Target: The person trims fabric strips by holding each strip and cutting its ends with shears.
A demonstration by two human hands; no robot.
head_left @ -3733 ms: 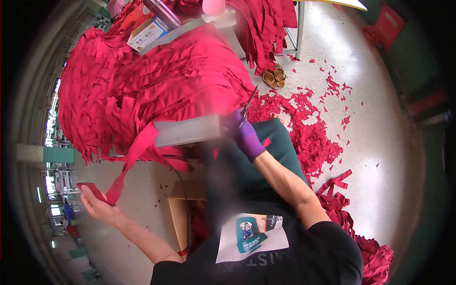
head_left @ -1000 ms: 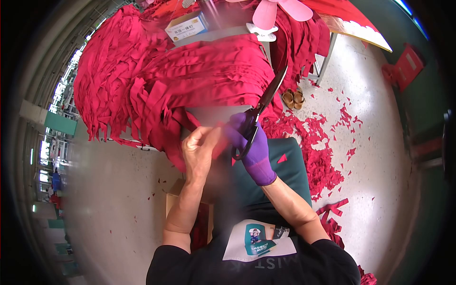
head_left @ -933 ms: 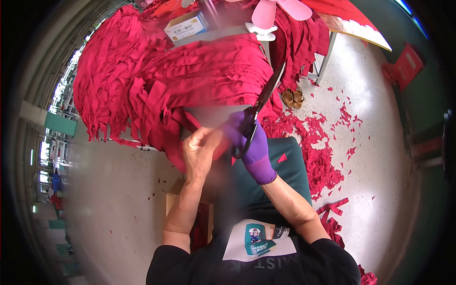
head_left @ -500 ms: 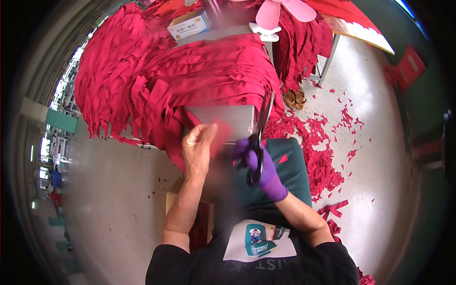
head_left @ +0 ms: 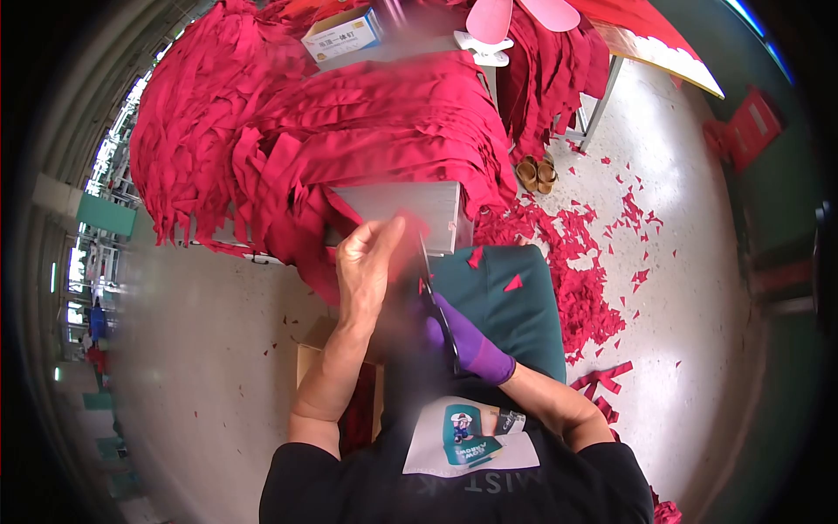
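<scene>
My bare left hand pinches the end of a red fabric strip, in front of the grey table edge. A blurred patch hides part of the cloth at its fingertips. My right hand, in a purple glove, is closed on black-handled scissors, whose blades point up beside the cloth end. A large heap of red strips covers the table behind both hands. A small red scrap lies on the dark green cloth over my lap.
A white and blue box and a pink-bladed fan stand at the back of the table. Brown sandals and many red scraps lie on the floor to the right. A cardboard box sits low, left of my lap.
My left hand came in from the far left with the strip. My right hand has since moved down and left, bringing the scissor blades from beside the heap to the cloth end.
</scene>
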